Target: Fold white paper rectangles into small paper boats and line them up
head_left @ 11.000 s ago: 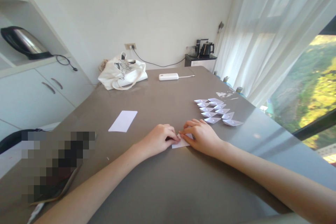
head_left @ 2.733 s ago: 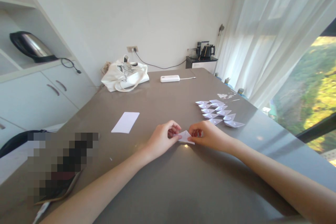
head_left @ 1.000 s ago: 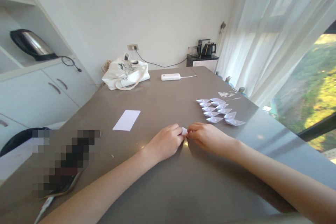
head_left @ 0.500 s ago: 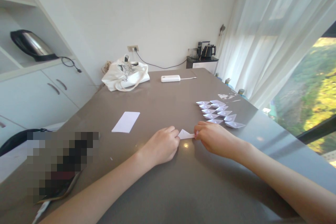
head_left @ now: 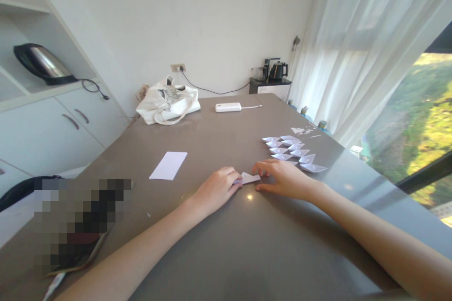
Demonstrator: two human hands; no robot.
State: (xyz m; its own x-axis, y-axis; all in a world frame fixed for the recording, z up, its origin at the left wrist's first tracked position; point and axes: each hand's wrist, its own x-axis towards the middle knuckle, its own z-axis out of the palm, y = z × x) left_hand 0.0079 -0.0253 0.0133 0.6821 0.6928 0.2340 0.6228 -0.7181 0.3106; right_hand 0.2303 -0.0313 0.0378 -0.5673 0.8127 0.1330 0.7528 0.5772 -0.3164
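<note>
Small folded paper is pinched mid-table by the left hand; it's touched by the loosely opened right hand, just near the paper boats.

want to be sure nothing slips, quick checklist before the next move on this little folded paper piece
1. Folded paper piece lies flat on the table: ok.
2. Left hand touches its left end: ok.
3. Right hand at its right end; a firm pinch: cannot tell.
4. Finished paper boats sit apart, behind the right hand: ok.
5. Spare paper sheet lies to the left, apart from both hands: ok.
6. Creases sharp and even: cannot tell, too small.
</note>
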